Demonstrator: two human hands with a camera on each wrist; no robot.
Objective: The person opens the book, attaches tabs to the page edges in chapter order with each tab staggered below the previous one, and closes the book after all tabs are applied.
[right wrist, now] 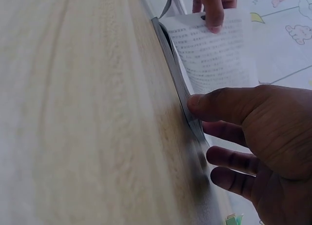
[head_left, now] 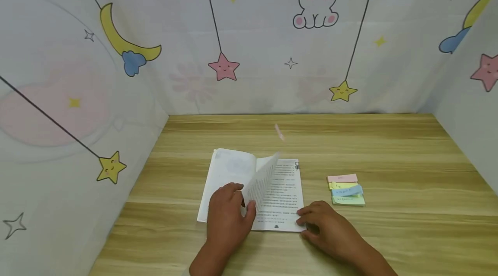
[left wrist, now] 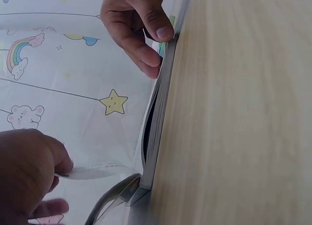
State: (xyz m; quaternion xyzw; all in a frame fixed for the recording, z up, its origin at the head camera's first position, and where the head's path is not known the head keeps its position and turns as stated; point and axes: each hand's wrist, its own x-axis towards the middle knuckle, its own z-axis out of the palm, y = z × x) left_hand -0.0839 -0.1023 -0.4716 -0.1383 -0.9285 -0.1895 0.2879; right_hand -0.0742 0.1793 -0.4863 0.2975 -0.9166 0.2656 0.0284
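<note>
An open book (head_left: 282, 207) with printed text on its right side lies on the wooden table. My left hand (head_left: 229, 213) is over the left half and pinches a single page (head_left: 261, 183), which stands raised and tilted near the spine. In the right wrist view that lifted page (right wrist: 214, 54) hangs from the left fingers. At the lower right corner, my right hand (head_left: 328, 230) grips the book's edge. Its thumb (right wrist: 214, 105) lies against the page block, with the index finger behind it partly hidden.
Right of the book lie several overlapping paper strips (head_left: 345, 191) in pink, yellow, blue and green with writing on them. A small pink strip-like object (head_left: 279, 132) lies beyond the book. Cartoon-printed white cloth (head_left: 264, 20) encloses the table (head_left: 408, 172) at the back and sides.
</note>
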